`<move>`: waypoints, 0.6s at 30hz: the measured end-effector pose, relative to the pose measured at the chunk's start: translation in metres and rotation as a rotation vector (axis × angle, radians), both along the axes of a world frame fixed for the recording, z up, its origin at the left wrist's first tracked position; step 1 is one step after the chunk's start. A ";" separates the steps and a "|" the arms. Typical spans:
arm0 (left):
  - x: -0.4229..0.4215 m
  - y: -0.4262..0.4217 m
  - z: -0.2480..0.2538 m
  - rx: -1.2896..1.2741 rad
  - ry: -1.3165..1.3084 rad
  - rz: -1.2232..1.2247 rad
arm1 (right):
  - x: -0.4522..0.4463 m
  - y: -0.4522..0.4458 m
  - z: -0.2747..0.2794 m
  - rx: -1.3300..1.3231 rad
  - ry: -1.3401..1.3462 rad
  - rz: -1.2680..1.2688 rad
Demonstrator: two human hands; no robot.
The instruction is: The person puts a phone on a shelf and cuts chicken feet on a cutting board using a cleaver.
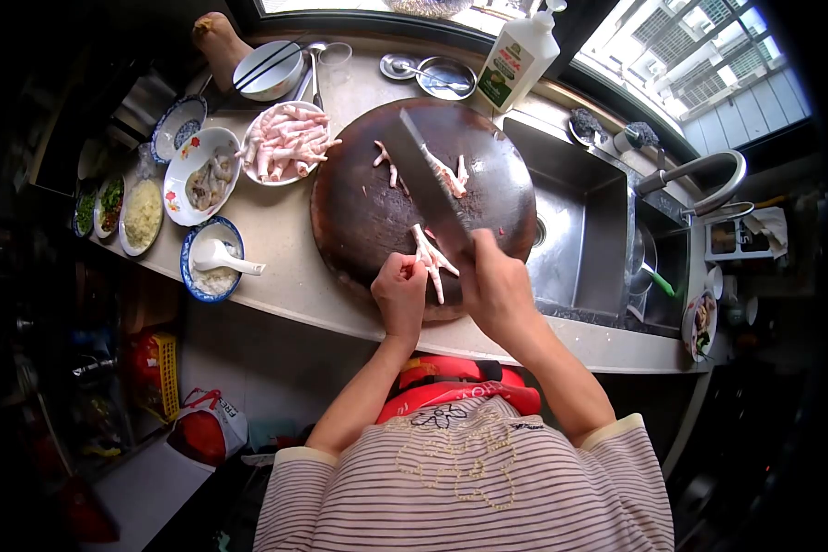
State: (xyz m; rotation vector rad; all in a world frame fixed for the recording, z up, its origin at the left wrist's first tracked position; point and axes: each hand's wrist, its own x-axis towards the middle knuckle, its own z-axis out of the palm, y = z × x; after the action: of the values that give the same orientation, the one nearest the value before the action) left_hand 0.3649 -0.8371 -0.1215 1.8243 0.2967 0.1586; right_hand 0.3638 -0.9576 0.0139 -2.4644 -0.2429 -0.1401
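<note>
Counted: two hands, one cleaver [432,189], one round chopping block [350,216]. Right hand [499,287]: fingers clamped on the cleaver's handle, blade slanting above the block, slightly blurred. Left hand [401,287]: fingertips together, pinching one chicken foot [430,258] at the block's near side. Two clusters of pieces [387,164] lie on the block's far half; one heaped bowl of feet [290,138], too overlapped to count, left of the block. Block dark, glossy, on pale counter [290,276]. One steel sink [580,241] right of the block; barred window [708,60] beyond.
</note>
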 end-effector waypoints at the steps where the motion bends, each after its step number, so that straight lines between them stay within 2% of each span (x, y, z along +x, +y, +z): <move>1: -0.001 0.000 -0.001 -0.004 -0.003 0.001 | 0.000 0.004 0.014 0.020 -0.070 -0.002; 3: 0.000 0.000 -0.002 -0.013 -0.011 0.002 | 0.002 0.004 0.014 0.045 -0.154 0.022; 6: 0.001 -0.002 0.014 0.115 -0.055 0.017 | -0.002 -0.005 -0.060 -0.273 0.172 0.076; 8: 0.000 -0.001 0.014 0.192 -0.072 0.011 | 0.001 -0.007 -0.053 -0.273 0.225 0.114; 11: 0.003 0.000 0.007 0.179 -0.062 0.016 | 0.015 -0.012 -0.041 -0.164 0.238 0.108; 14: 0.002 0.000 0.005 0.117 -0.056 0.023 | 0.014 -0.007 -0.011 -0.191 0.173 0.077; 15: 0.001 -0.001 0.008 0.013 0.037 0.020 | 0.011 -0.004 0.000 -0.102 0.028 0.084; 18: 0.003 -0.002 -0.004 0.016 -0.006 0.010 | 0.005 0.006 0.021 0.036 -0.144 0.042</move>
State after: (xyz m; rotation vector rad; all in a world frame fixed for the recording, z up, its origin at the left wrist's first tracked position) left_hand 0.3674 -0.8386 -0.1255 1.8378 0.3007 0.1738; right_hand 0.3692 -0.9520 0.0353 -2.4147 -0.3506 -0.3018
